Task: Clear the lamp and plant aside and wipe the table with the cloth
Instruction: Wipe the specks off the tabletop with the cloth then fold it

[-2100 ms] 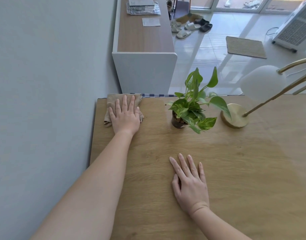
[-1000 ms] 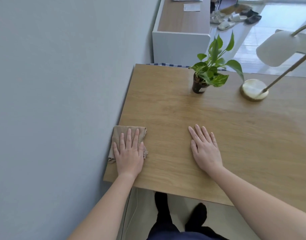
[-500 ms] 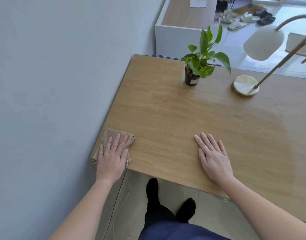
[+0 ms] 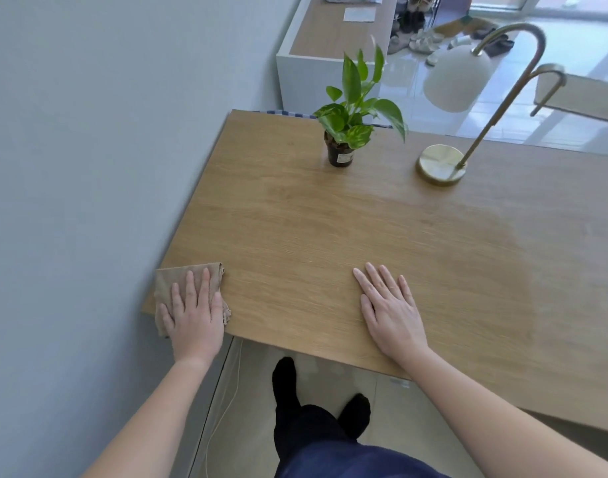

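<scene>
Head view: left hand (image 4: 195, 317) lies flat, fingers straight, pressing folded tan cloth (image 4: 178, 277) onto near left corner of light oak wooden table (image 4: 330, 236). Right hand (image 4: 388, 308) rests flat w/ fingers spread, holding nothing, on table's near edge, well apart from cloth. Small green leafy plant in dark pot (image 4: 347, 132) stands near table's far edge; brass-base lamp w/ white dome shade (image 4: 443, 163) beside it, toward table's right.

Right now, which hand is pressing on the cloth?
The left hand, flat on the tan cloth at the table's near left corner. The right hand rests on bare wood.
</scene>
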